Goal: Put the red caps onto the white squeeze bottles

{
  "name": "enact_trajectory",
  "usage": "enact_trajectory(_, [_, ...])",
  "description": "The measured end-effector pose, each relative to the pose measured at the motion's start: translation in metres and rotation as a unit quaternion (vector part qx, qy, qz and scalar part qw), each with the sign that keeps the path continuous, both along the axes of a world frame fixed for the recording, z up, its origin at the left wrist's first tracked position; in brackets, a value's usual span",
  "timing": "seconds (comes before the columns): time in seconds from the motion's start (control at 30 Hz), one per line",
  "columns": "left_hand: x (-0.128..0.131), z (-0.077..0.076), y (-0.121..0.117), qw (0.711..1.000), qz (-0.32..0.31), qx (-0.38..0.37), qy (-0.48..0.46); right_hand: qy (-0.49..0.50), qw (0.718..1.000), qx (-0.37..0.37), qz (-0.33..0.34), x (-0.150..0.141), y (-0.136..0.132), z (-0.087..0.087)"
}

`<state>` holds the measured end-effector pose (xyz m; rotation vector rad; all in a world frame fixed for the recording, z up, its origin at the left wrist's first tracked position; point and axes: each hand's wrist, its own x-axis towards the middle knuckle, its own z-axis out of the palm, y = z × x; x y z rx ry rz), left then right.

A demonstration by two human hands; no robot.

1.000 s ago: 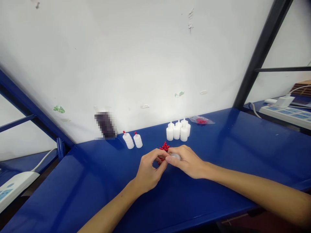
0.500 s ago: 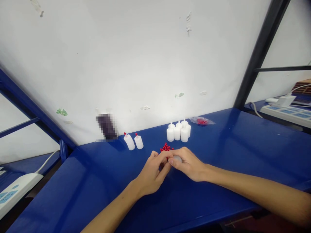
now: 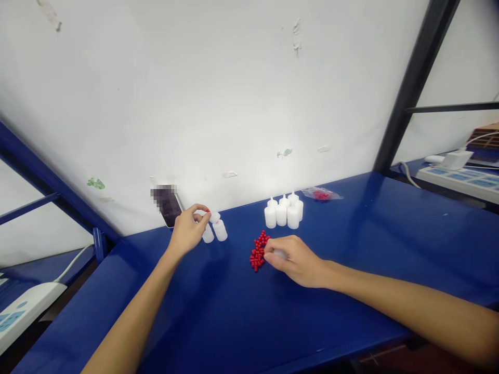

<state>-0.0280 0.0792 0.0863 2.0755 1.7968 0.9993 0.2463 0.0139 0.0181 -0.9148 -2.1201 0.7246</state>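
Note:
My left hand (image 3: pixel 188 228) is closed in a pinch at the far left of the table. It holds a small white squeeze bottle (image 3: pixel 215 217) by its red-capped end, tilted on its side. Just beneath stand two more white bottles, the left one (image 3: pixel 208 235) partly hidden by my fingers, the right one (image 3: pixel 220 231) with a bit of red at its top. My right hand (image 3: pixel 294 261) is curled round a whitish bottle (image 3: pixel 280 253), mostly covered by the fingers. Beside its fingertips lies a pile of small red caps (image 3: pixel 257 256).
Several uncapped white bottles (image 3: pixel 281 215) stand in a group near the wall. Behind them rests a clear bag (image 3: pixel 322 194) of red caps. A phone (image 3: pixel 169 208) leans on the wall at left. Power strips (image 3: pixel 29 314) flank the blue table (image 3: pixel 351 234).
My left hand has left the right one and moved leftward to the two standing bottles, carrying a red-capped bottle. The pile of caps is now uncovered. My right hand stays nearly in place.

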Motion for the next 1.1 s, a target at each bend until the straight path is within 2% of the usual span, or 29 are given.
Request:
enact_trajectory(0.1, [0.004, -0.006, -0.001, 0.999, -0.001, 0.007, 0.044, 0.027, 1.000, 0.013, -0.004, -0.003, 0.001, -0.001])
enact_trajectory(0.27, [0.004, -0.009, 0.002, 0.997, -0.029, 0.026, 0.066, 0.092, 0.992, 0.066, -0.057, -0.002, 0.000, 0.002])
enact_trajectory(0.37, [0.006, -0.010, 0.000, 0.996, -0.029, 0.043, 0.068, 0.120, 0.989, 0.076, -0.041, 0.002, -0.002, 0.004])
enact_trajectory(0.47, [0.016, -0.016, -0.011, 0.993, -0.041, 0.081, 0.077, 0.138, 0.989, 0.050, -0.015, 0.005, 0.001, 0.002])
enact_trajectory(0.53, [0.024, -0.023, -0.022, 0.983, -0.126, 0.063, 0.119, 0.148, 0.989, 0.014, -0.013, 0.006, 0.003, 0.001])
enact_trajectory(0.6, [0.032, -0.032, -0.033, 0.952, -0.250, 0.022, 0.172, 0.147, 0.989, -0.024, -0.004, 0.005, 0.005, -0.001])
enact_trajectory(0.67, [0.037, -0.041, -0.040, 0.916, -0.347, -0.002, 0.200, 0.136, 0.990, -0.044, 0.013, 0.004, 0.004, -0.001])
enact_trajectory(0.77, [0.037, -0.053, -0.042, 0.889, -0.415, -0.004, 0.191, 0.097, 0.993, -0.038, 0.064, 0.002, -0.001, 0.001])
enact_trajectory(0.83, [0.035, -0.059, -0.041, 0.887, -0.428, 0.007, 0.175, 0.067, 0.992, -0.032, 0.102, 0.001, -0.004, 0.002])
enact_trajectory(0.93, [0.032, -0.065, -0.038, 0.899, -0.403, 0.042, 0.166, 0.044, 0.989, -0.030, 0.135, 0.001, -0.007, 0.000])
enact_trajectory(1.1, [0.033, -0.069, -0.039, 0.904, -0.372, 0.052, 0.203, 0.032, 0.993, -0.019, 0.114, -0.001, -0.005, -0.006])
